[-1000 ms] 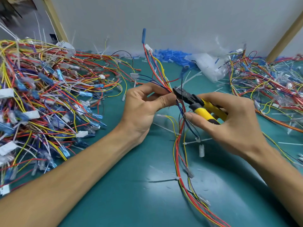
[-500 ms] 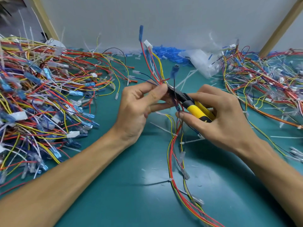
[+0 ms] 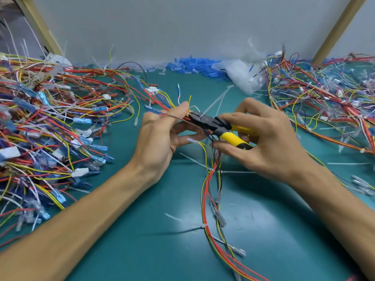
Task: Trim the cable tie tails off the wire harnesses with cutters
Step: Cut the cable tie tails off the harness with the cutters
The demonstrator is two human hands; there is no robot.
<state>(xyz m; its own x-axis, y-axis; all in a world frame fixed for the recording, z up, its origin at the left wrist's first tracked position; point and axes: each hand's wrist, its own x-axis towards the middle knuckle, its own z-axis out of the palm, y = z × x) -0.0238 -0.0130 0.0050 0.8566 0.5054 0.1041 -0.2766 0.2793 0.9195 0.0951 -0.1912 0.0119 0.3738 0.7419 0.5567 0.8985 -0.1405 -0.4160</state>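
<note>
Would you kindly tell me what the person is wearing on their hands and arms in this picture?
Nothing that shows: the left hand and right hand are bare, with no gloves, rings or watch visible. The left forearm and right forearm are uncovered to the frame edge; no sleeves appear.

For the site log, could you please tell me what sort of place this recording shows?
Likely a wire-harness assembly bench in a workshop: heaps of harnesses on a green mat, loose blue connector sleeves by the wall, and yellow-handled cutters in the right hand.
</note>
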